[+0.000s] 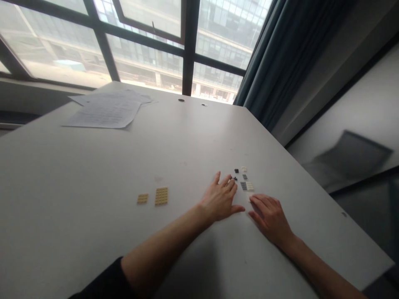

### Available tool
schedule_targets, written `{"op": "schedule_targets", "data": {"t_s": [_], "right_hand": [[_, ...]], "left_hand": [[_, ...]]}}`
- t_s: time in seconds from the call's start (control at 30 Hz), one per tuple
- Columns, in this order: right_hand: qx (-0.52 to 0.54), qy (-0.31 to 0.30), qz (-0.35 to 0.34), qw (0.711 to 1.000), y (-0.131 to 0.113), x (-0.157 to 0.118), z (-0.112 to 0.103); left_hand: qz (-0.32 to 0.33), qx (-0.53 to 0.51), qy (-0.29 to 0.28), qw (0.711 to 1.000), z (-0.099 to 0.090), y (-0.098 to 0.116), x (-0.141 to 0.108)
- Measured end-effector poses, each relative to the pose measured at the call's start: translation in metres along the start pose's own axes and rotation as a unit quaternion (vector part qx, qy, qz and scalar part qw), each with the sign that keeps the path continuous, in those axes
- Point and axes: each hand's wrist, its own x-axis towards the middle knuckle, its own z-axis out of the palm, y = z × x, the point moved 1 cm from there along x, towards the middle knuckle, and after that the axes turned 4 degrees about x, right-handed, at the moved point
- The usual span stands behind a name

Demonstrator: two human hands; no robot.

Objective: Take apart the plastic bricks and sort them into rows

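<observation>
My left hand (220, 200) reaches over the white table with its fingers spread and thumb out to the right. Its fingertips are beside a small black brick piece (233, 178); whether they touch it I cannot tell. My right hand (270, 215) rests low on the table, thumb apart from the fingers. Its fingertips are at a small white piece (250, 198), partly hidden by them. Just beyond lie a grey plate (243, 186) and a white studded plate (249, 186), side by side. Farther off are a small grey piece (245, 177), a black piece (236, 170) and a white piece (243, 169).
To the left lie a small tan plate (142, 198) and a larger tan plate (161, 196). Printed papers (106, 110) spread over the far left of the table (187, 141). A dark curtain (268, 62) and windows stand behind the table's far edge.
</observation>
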Motion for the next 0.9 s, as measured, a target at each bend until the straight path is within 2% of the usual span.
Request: {"op": "schedule_targets", "data": {"t_s": [0.1,0.2,0.33,0.43,0.53,0.7,0.8,0.9], "right_hand": [[0.003,0.004,0.004,1.0,0.0,0.002,0.002],[0.007,0.01,0.007,1.0,0.002,0.001,0.004],[0.018,0.028,0.005,0.999,-0.003,0.001,0.004],[0.046,0.018,-0.032,0.998,-0.023,0.008,0.002],[0.085,-0.022,-0.103,0.991,-0.059,0.023,0.001],[0.128,-0.085,-0.199,0.968,-0.115,0.05,0.007],[0.129,-0.116,-0.213,0.962,-0.125,0.054,0.013],[0.124,-0.123,-0.207,0.963,-0.118,0.05,0.013]], "left_hand": [[-0.01,0.002,0.014,1.0,-0.005,-0.006,-0.01],[-0.032,0.013,0.04,0.999,-0.019,-0.029,-0.035],[-0.075,0.051,0.047,0.995,-0.042,-0.081,-0.093],[-0.08,0.074,0.024,0.994,-0.047,-0.107,-0.138],[-0.059,0.076,-0.014,0.995,-0.042,-0.106,-0.166],[-0.078,0.073,-0.058,0.993,-0.03,-0.082,-0.174],[-0.103,0.079,-0.064,0.989,-0.025,-0.075,-0.174],[-0.115,0.069,-0.055,0.989,-0.02,-0.071,-0.173]]}}
